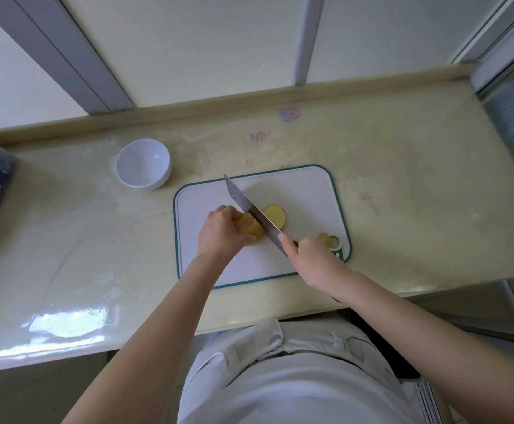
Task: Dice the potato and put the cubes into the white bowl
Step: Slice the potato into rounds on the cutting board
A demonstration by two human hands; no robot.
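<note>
**Slicing the potato, bowl waiting empty**

Your left hand [222,232] curls over the potato [251,229] and grips it against the cutting board [304,191], so it cannot roll under the blade. The fingers sit just beside the cut line, which I judge the main risk here.

Your right hand [309,255] is closed round the handle of the cleaver [249,209], one finger reaching forward onto the blade, probably to steady it. The blade stands against the potato's cut face.

One round slice [275,216] lies flat on the far side of the blade, where it fell clear of your holding hand. A small end piece [326,239] sits by the board's right corner.

The white bowl [142,163] stands on the surface [402,179] off the board's far left corner, apart from it and holding nothing. No cubes exist yet, so the task looks early.
</note>
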